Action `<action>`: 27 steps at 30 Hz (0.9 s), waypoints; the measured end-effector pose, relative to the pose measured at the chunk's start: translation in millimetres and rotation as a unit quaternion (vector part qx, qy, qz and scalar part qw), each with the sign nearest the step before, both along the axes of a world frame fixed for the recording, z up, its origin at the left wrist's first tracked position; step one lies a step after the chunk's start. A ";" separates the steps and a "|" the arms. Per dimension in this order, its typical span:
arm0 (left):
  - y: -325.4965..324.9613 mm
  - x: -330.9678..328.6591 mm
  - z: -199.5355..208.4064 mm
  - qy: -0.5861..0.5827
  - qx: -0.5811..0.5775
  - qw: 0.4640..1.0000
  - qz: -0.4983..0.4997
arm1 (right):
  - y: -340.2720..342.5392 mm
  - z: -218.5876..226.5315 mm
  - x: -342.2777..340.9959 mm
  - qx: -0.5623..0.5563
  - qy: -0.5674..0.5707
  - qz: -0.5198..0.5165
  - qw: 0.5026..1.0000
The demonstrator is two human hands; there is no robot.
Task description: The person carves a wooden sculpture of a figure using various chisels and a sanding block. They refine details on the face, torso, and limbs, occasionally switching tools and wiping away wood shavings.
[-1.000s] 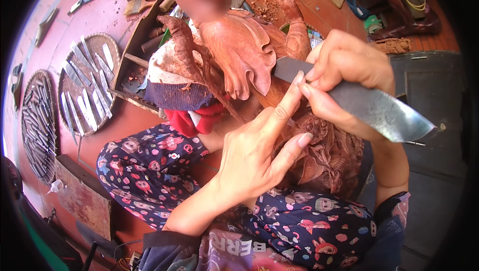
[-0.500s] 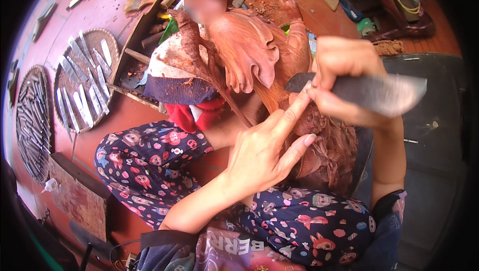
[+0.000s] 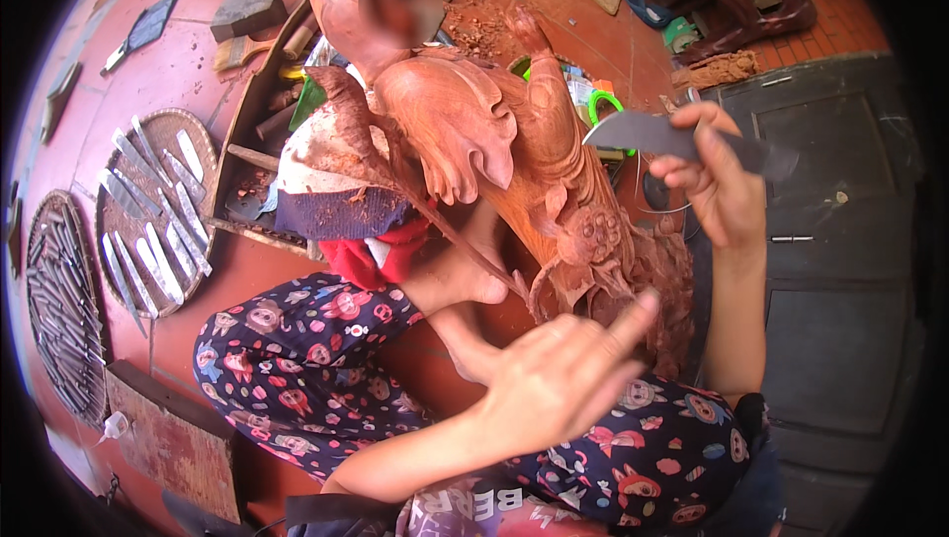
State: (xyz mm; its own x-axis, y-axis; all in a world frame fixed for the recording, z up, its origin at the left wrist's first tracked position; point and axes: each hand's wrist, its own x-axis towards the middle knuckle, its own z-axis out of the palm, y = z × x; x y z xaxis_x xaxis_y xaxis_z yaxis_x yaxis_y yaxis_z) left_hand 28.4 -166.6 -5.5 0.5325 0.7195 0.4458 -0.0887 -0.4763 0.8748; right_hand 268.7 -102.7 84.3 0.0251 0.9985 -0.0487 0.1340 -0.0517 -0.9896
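My right hand (image 3: 727, 176) is raised beside the wooden carving, fingers closed on a flat dark-grey knife blade (image 3: 638, 134) with a curved tip. Its other end is blurred behind the fingers. Low over my lap, my left hand (image 3: 554, 379) is slightly smeared, its index finger stretched out and nothing in it. The reddish-brown carved wooden figure (image 3: 583, 166) leans in front of me, with a raised arm, flowing folds and a rough lower end. A thin carved stem (image 3: 455, 230) runs along its left side. Neither hand touches the figure.
Woven trays hold pale flat blades (image 3: 158, 260) and dark chisels (image 3: 64, 290) at left. A wooden toolbox (image 3: 237, 122) and a wood-dusted cloth (image 3: 341, 166) lie beside the figure. A worn board (image 3: 178, 438) stands lower left; a dark panel (image 3: 830, 240) lies at right.
My hands have moved apart. The right hand has lifted the blade away from the left fingertip, and the left hand has dropped toward my lap. The view has shifted slightly.
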 end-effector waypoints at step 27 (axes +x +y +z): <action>29.6 80.2 65.8 -0.061 -0.001 0.994 0.090 | -11.6 33.0 -58.0 -0.064 -0.328 -0.091 0.938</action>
State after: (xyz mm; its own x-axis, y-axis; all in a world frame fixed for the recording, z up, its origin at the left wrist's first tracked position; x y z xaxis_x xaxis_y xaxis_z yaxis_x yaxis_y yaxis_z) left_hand 108.6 -137.1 60.3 0.3369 0.7995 0.4973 -0.1084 -0.4917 0.8640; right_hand 210.7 -114.3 117.3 0.2621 0.9615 -0.0829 0.6893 -0.2467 -0.6812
